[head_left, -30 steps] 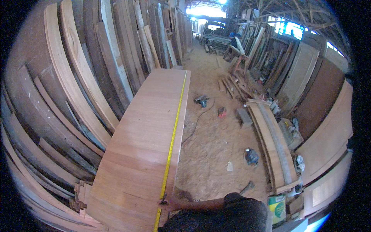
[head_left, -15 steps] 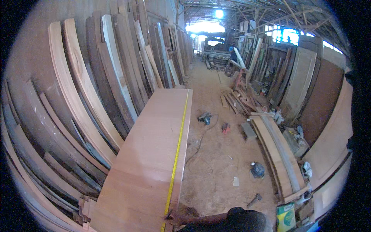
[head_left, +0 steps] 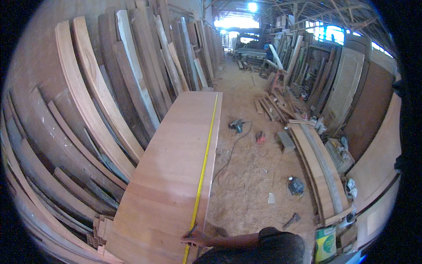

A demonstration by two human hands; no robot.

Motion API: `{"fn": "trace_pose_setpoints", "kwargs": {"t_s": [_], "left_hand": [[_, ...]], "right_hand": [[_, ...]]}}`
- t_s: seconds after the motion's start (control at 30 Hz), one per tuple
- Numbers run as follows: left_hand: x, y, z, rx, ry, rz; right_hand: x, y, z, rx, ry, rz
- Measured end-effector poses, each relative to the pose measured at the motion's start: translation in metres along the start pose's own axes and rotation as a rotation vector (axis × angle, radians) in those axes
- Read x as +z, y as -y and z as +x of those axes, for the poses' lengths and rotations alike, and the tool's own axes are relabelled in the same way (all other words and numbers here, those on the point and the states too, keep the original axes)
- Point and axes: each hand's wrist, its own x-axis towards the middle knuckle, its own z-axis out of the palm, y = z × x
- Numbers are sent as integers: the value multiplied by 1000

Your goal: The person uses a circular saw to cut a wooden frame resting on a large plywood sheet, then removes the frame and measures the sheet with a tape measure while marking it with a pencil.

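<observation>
A long reddish-brown wooden panel [head_left: 169, 152] stretches away in front of me. Along its right side runs a yellow tape measure [head_left: 202, 176], pulled out from the far end to the lower edge of the picture. At the near end, my right hand [head_left: 197, 239] rests over the tape and panel, its fingers closed in a pinch. A thin dark pencil-like stick [head_left: 192, 229] sticks out of these fingers; its exact kind is too small to tell. My left hand is out of view.
Many boards [head_left: 99, 97] lean on the left wall. On the sandy floor to the right lie a corded power tool [head_left: 238, 126], a red tool [head_left: 261, 137], a dark round tool [head_left: 296, 185] and a hammer [head_left: 291, 220]. Beyond them is a bench of planks [head_left: 314, 163]. A person [head_left: 268, 51] stands far back.
My right hand has come further into view, slightly up along the tape, and the dark stick shows more plainly. The whole view has shifted a little.
</observation>
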Motion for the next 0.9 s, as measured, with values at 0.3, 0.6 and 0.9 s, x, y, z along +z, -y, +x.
{"fn": "trace_pose_setpoints", "kwargs": {"t_s": [0.3, 0.6, 0.9], "left_hand": [[6, 8, -11, -16, -20, -2], [18, -40, 4, 0, -29, 133], [10, -81, 1, 22, -26, 561]], "right_hand": [[4, -16, 3, 27, 40, -35], [-2, -36, 2, 18, 82, -79], [-21, 32, -16, 37, -145, -418]]}}
